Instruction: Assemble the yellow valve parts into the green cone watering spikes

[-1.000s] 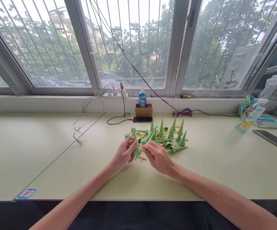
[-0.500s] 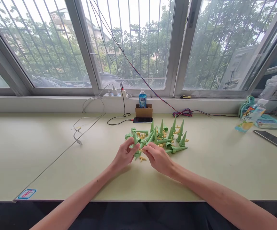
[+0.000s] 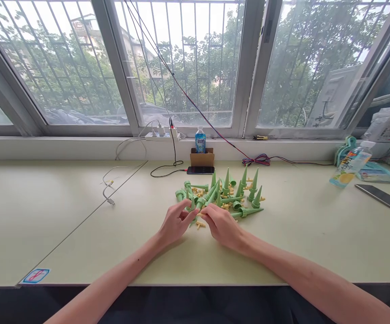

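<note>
My left hand [image 3: 177, 220] is closed around a green plastic spike [image 3: 192, 206], its tip pointing up between thumb and fingers. Close beside it, my right hand [image 3: 222, 224] pinches a small yellow plastic valve piece [image 3: 200, 215] against the spike's side; the fingers partly hide where the two meet. Just below, a loose yellow T-shaped valve [image 3: 200, 224] lies on the table. Behind both hands spreads a pile of green spikes [image 3: 227, 183], some upright and some on their sides, with small yellow valves among them.
At the back, a blue bottle [image 3: 200, 140] stands in a cardboard box [image 3: 202, 159] behind a phone [image 3: 201, 170]. Cables [image 3: 257, 159] run along the table's rear. To the right are a drink bottle [image 3: 348, 166] and another phone [image 3: 384, 198]. A white cable [image 3: 109, 195] lies left.
The spike in my left hand has turned or lowered slightly, with its tip a little lower. Both hands stay close together at the same spot.
</note>
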Demonstrator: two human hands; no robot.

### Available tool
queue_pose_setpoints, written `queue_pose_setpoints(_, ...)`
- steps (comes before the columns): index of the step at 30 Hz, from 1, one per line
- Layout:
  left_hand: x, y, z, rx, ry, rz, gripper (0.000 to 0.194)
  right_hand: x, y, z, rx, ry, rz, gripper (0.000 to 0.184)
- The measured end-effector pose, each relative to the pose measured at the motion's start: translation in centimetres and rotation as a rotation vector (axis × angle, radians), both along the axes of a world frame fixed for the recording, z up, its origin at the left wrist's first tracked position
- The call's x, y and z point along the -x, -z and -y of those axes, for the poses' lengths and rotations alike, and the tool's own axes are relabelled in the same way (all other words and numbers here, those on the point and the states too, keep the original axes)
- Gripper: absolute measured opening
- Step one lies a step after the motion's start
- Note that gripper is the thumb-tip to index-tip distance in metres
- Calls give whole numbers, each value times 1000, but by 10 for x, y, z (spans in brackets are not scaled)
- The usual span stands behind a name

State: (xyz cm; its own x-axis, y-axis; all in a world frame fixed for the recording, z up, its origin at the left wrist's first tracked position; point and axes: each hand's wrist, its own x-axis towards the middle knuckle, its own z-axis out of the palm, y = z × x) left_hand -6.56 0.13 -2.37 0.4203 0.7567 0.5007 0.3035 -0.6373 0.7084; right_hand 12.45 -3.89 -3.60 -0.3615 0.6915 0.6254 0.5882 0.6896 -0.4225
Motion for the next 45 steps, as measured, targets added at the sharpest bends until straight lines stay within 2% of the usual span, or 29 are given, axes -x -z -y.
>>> queue_pose_setpoints(6,-2,-5,5,-32,13,-7,30,-1,3,-1,11,8,25,27)
queue_pose_setpoints(13,-1,1,2,-36,39,8,31,0,6,-2,1,26,76,35)
queue_pose_setpoints(18,-1,-1,2,-18,7,-3,29,2,3,-2,40,59,41,38)
queue_pose_setpoints(24,-1,-2,0,14,-50,-4,28,4,-4,1,84,53,-35,21)
queue_pose_setpoints(27,-1,-2,0,16,-43,1,27,3,-3,1,69,42,-33,20)
queue_pose_setpoints(33,-1,-1,1,-133,90,-2,15,2,3,-5,51,55,-37,34)
queue_pose_setpoints(37,1,4,0,-246,149,-26,8,3,3,-5,87,87,-47,35)
queue_pose_setpoints(41,2,6,-1,-283,145,-74,12,3,1,-4,110,99,-52,35)
queue_pose_setpoints(45,2,4,-1,-220,100,-130,7,3,0,-5,109,105,-85,37)
